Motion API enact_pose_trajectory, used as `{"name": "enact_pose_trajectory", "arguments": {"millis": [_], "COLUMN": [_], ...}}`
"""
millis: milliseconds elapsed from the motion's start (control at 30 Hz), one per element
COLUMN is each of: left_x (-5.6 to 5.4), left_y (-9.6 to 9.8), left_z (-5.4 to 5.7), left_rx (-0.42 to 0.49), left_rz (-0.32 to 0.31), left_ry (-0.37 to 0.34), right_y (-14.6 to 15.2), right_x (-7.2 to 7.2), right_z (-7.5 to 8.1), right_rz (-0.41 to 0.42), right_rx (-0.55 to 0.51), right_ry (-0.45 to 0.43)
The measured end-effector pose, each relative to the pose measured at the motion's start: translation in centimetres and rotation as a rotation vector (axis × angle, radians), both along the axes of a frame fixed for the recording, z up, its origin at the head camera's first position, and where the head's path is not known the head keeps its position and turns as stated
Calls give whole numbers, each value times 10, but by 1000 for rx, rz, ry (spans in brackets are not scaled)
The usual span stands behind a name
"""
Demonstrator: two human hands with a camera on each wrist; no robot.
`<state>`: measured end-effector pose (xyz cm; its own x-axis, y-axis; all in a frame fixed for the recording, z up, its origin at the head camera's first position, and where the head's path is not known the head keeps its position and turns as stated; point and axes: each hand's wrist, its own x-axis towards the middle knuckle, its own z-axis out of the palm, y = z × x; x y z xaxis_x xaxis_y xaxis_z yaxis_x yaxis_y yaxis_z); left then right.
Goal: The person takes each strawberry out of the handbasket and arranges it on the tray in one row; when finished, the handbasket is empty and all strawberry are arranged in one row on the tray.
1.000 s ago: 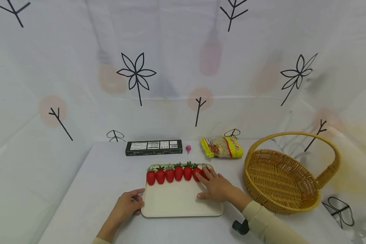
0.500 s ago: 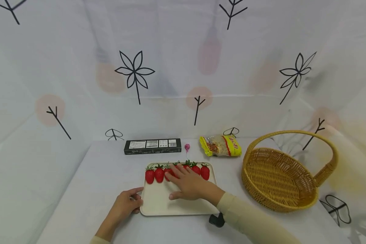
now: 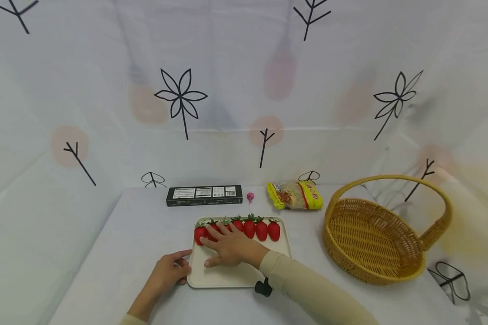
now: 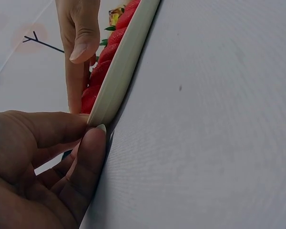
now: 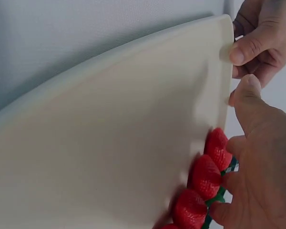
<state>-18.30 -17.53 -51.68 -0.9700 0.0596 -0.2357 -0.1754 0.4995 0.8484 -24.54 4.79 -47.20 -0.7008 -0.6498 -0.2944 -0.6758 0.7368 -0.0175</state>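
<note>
A cream rectangular tray (image 3: 223, 278) lies on the table, with a row of several red strawberries (image 3: 274, 230) with green leaves along its far side. My left hand (image 3: 167, 273) pinches the tray's left edge; the left wrist view shows its thumb (image 4: 91, 143) and forefinger at the rim. Over the left end of the row, my right hand (image 3: 229, 248) spreads its fingers and partly covers several berries. Seen from the right wrist, its fingertips (image 5: 221, 213) are right at the strawberries (image 5: 206, 176), curled around none of them.
Behind the tray lie a long black box (image 3: 204, 195), a pink lollipop (image 3: 250, 197) and a yellow food packet (image 3: 296, 195). A wicker basket (image 3: 370, 239) with a tall handle stands to the right. Patterned white cloth (image 3: 227, 90) hangs behind the table.
My right hand has moved leftward along the strawberry row, from its right end to its left end, uncovering the berries on the right. The left hand has stayed at the tray's edge.
</note>
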Motion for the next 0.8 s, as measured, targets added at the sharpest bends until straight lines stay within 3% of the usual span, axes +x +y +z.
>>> {"name": "enact_pose_trajectory", "arguments": {"millis": [467, 800], "left_x": [1, 2], "left_y": [4, 1], "left_z": [3, 2], "left_rx": [1, -3], "left_rz": [9, 0], "left_ry": [13, 10], "right_y": [-3, -3], "right_x": [-3, -3], "right_z": [-5, -5], "right_rz": [-56, -18], "right_rx": [11, -10], "right_ry": [36, 71]}}
